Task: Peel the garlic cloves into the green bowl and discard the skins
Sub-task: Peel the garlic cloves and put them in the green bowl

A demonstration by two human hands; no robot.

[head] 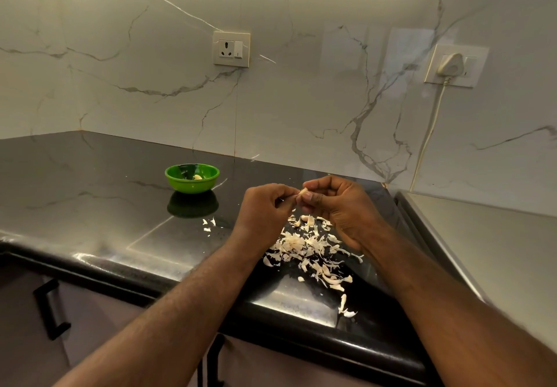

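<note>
Head view, peeling in progress. A garlic clove (303,191) is held in the air between both hands, above the dark surface (105,206) and touching neither it nor the bowl. The right hand (340,206) has its fingers curled round the clove and carries most of it. The left hand (265,209) meets it from the other side, fingertips pinched at the exposed end, apparently on the skin. So little of the clove shows between the fingers that its long axis cannot be told, nor how much skin is left on it. The green bowl (193,187) stands upright on the surface, to the left of the hands and farther from the person, well apart from them; one peeled clove (197,177) lies inside. The left hand is the nearer to the bowl, so the drop would probably call for a reach leftward and away from the body. A heap of skins (304,248) lies on the surface directly below and nearer than the hands, with a few scraps (208,225) between heap and bowl. At the far edge of the heap lie what appear to be loose cloves (305,218). The skins are not yet discarded.
</note>
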